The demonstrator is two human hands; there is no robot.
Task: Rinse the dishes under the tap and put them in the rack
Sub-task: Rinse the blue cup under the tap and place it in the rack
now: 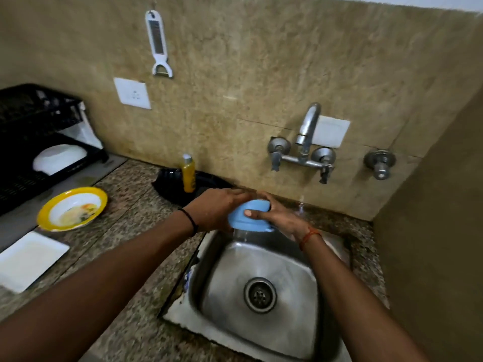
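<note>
A blue bowl (249, 214) was clasped upside down between the left hand (217, 209) and right hand (281, 218) over the sink (261, 333)'s back edge, one white dish (59, 158) was racked left of the sink, two dishes remained on the tabletop (130, 257), and the water stream was hardly discernible.

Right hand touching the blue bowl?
Touching. The head view shows the right hand wrapped over the upturned blue bowl, its thumb pressed on the side; the left hand grips it too, above the sink.
</note>
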